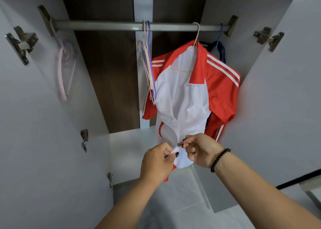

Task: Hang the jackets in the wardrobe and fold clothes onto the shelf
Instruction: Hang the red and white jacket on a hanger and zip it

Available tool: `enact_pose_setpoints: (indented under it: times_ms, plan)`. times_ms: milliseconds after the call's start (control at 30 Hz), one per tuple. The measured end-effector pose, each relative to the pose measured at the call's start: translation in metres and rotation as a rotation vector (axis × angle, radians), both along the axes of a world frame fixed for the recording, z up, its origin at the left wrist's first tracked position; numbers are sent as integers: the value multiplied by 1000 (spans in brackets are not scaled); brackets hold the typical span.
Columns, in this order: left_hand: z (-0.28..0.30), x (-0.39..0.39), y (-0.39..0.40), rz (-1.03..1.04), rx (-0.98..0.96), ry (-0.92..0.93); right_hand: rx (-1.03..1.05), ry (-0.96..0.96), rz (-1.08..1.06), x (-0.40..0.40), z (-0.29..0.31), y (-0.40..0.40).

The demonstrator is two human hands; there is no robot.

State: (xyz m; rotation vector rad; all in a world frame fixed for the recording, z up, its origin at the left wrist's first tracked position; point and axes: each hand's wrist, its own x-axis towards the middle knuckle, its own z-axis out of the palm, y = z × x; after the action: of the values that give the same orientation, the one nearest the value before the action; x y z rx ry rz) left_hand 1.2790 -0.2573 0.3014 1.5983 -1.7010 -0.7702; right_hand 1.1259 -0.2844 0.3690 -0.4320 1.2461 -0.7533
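The head view shows a red and white jacket (187,96) hanging on a hanger (196,36) from the rail (104,26) at the wardrobe's right side. The left hand (156,162) and right hand (201,150) both pinch its bottom hem at the zip, fingers (171,152) curled on the cloth. The fabric looks light, thin and slippery, so the hem edges beside the zip seem the best hold.

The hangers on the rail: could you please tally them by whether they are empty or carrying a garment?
Empty, pink, at the left end: 1
Empty, in the middle bunch: at least 3; they overlap, so the exact count is unclear
Carrying the red and white jacket: 1
Carrying a dark garment: 1
Total: at least 6
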Motion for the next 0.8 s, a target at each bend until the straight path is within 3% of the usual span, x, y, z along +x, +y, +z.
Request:
enact_pose_setpoints:
  times_ms: [533, 800]
  plan:
    - [-23, 20, -84, 120, 290, -232, 44, -64, -148, -27, -12, -149]
    - [-17, 18, -132, 158, 412, -282, -25, 29, 5, -41, 10, -208]
